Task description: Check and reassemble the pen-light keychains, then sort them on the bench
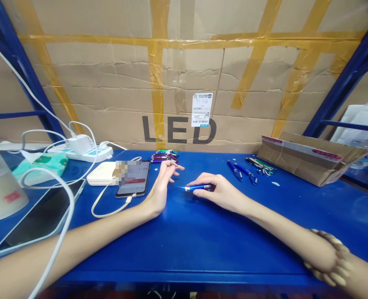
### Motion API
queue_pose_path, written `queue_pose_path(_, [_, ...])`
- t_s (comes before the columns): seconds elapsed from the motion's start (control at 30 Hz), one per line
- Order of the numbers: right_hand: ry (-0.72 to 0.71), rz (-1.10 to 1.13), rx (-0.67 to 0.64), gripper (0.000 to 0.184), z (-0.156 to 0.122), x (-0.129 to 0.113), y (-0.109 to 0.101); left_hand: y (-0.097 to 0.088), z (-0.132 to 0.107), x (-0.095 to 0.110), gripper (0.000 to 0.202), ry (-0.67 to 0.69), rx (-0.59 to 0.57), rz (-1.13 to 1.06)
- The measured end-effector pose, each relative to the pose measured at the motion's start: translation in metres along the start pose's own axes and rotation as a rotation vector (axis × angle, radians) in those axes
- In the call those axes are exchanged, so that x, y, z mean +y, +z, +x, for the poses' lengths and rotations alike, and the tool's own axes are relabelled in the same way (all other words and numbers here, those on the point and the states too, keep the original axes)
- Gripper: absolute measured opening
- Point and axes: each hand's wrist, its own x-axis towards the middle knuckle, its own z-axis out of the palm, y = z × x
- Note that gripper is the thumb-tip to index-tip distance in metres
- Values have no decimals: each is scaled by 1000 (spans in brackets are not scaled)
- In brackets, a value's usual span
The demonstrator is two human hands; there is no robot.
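A small blue flashlight (198, 187) lies between the thumb and fingers of my right hand (222, 190). Its left end glows white and points toward my left hand (162, 187). That left hand is held on edge with its fingers apart and nothing in it. Just behind it is a stack of small flashlights (165, 156) in green, blue, red and purple. Two blue flashlights with clips (242, 171) rest to the right, beyond my right hand. Near them sit a few more in dark and green colours (261, 166).
A lit phone (137, 182) is cabled beside a white power bank (101, 173). Farther left are a dark phone (42, 218), a power strip (101, 153), a tissue pack (40, 168) and a bottle (1, 187). A cardboard box (308, 160) stands right on the blue table (184, 245).
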Motion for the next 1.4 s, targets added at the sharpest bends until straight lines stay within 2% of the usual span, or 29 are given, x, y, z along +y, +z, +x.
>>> queue_pose_path(0.33, [45, -73, 10, 20, 0, -4, -3, -1, 1, -3, 24, 0, -10, 13])
queue_pose_path(0.57, [83, -65, 36, 25, 1, -1, -2, -1, 0, -2, 24, -6, -33, 10])
queue_pose_path(0.77, [39, -55, 28, 23, 0, -1, -1, -1, 0, -2, 24, -7, -37, 7])
queue_pose_path(1.0, [57, -139, 78, 21, 0, -1, 2, 0, -2, 0, 25, 0, -52, 36])
queue_pose_path(1.4, [17, -53, 42, 20, 1, 2, 1, -1, -1, -2, 26, 11, -65, 50])
